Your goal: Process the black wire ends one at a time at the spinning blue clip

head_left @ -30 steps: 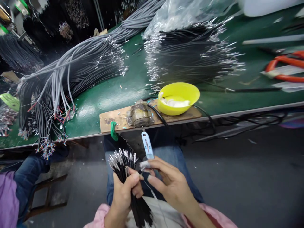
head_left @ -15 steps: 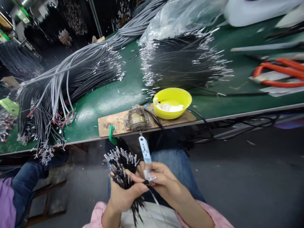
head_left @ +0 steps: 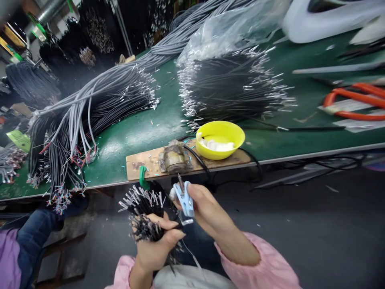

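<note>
My left hand (head_left: 156, 245) is closed round a bundle of thin black wires with bare silver tips (head_left: 141, 208), held upright over my lap below the table edge. My right hand (head_left: 201, 208) pinches a light blue clip-like tool (head_left: 183, 196) just right of the wire tips, its front end close to a small metal block (head_left: 175, 158) fixed on a wooden board (head_left: 144, 160). A thin wire runs down from the tool toward my lap.
A yellow bowl (head_left: 221, 138) with white pieces stands on the board at the green table's (head_left: 144, 130) front edge. Large piles of grey cables (head_left: 90, 104) and black wires (head_left: 231, 86) lie behind. Orange-handled cutters (head_left: 355, 104) lie far right. Another person's leg (head_left: 30, 237) shows at left.
My right hand has risen with the blue tool toward the metal block and now grips it higher. The wire bundle in my left hand has tilted and spread to the left.
</note>
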Action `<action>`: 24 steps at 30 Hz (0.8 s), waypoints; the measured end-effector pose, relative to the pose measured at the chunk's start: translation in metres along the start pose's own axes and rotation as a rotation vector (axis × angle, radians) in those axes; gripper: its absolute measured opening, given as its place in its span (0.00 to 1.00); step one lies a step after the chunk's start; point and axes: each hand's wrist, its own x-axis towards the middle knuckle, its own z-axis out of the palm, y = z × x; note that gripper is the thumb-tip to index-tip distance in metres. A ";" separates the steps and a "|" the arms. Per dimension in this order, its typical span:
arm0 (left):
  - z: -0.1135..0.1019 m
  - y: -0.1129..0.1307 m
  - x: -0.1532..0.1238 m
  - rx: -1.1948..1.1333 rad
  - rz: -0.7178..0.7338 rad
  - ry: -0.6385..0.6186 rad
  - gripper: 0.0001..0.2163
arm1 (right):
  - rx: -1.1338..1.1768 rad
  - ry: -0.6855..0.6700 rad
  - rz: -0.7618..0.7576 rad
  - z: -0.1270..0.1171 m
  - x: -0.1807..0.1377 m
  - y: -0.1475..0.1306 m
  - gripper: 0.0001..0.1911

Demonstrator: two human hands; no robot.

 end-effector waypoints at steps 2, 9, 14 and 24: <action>0.000 -0.002 0.002 0.027 0.017 -0.013 0.06 | 0.104 0.022 0.049 -0.001 0.002 0.003 0.26; 0.010 0.000 0.001 -0.002 0.072 -0.072 0.07 | 0.179 0.082 0.032 -0.006 0.001 0.010 0.20; 0.016 0.006 0.004 -0.009 0.085 -0.081 0.08 | 0.173 0.054 0.028 -0.003 0.000 0.009 0.19; 0.013 0.001 0.006 -0.067 0.026 -0.086 0.08 | 0.276 0.088 0.198 -0.009 -0.006 0.023 0.25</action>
